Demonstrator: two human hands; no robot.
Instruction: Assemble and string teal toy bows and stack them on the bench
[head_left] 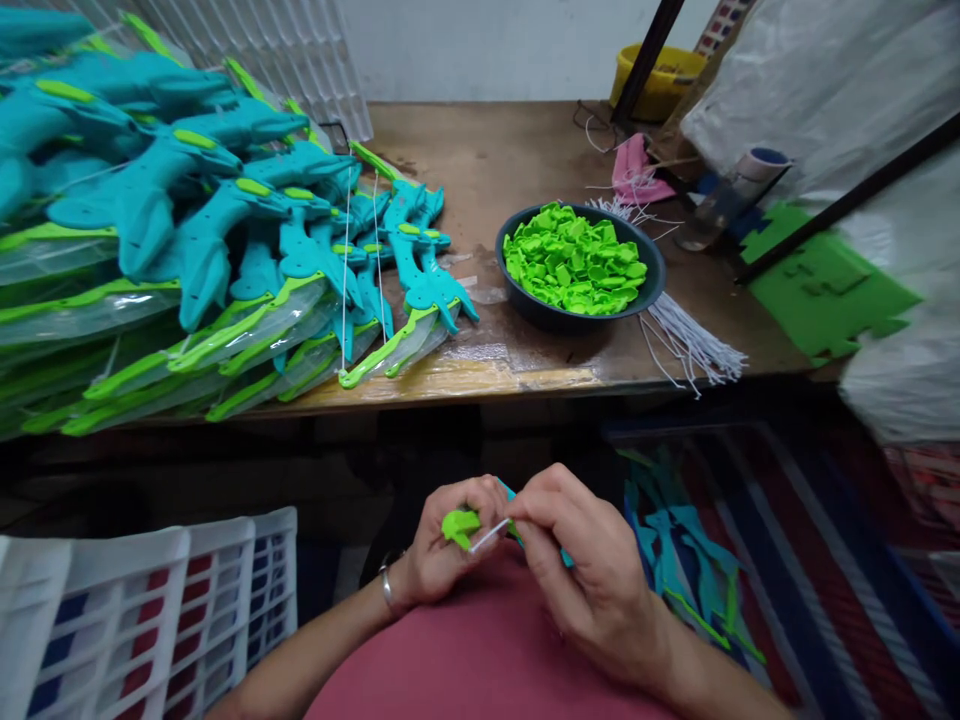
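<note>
Close to my body, my left hand (448, 560) is closed around a small bright green plastic piece (459, 525) that sticks out of the fist. My right hand (600, 560) pinches a thin white string (489, 536), whose end runs toward the green piece. Bits of a teal plastic part (567, 559) show behind and between the hands; most of it is hidden. Above them on the bench, a dark bowl (581, 318) holds many loose green plastic pieces (574, 262). Cut white strings (697, 335) lie in a bundle beside the bowl.
Teal and green toy bows (202, 215) are heaped on the left of the wooden bench (465, 140). A white crate (172, 600) stands lower left. More teal bow parts (686, 560) lie in a striped-lined container lower right. A green foam mat (825, 285) and plastic sheeting (825, 80) sit at right.
</note>
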